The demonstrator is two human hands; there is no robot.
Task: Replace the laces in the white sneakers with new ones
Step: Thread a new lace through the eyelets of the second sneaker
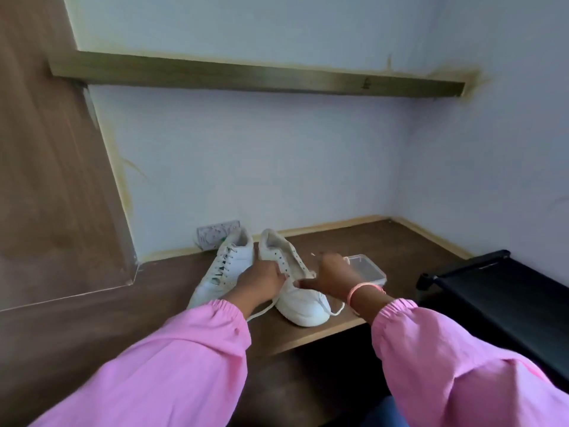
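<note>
Bare desk lies behind the sneakers; a plastic box crowds their right.

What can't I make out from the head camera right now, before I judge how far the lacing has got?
- Lower eyelets of the right sneaker: covered by the left hand and right hand.
- Right hand's grip on the lace: fingertips blurred.
- Clear plastic box: contents too small to tell, partly behind the right hand.
- Left sneaker: lacing too small to read.
</note>
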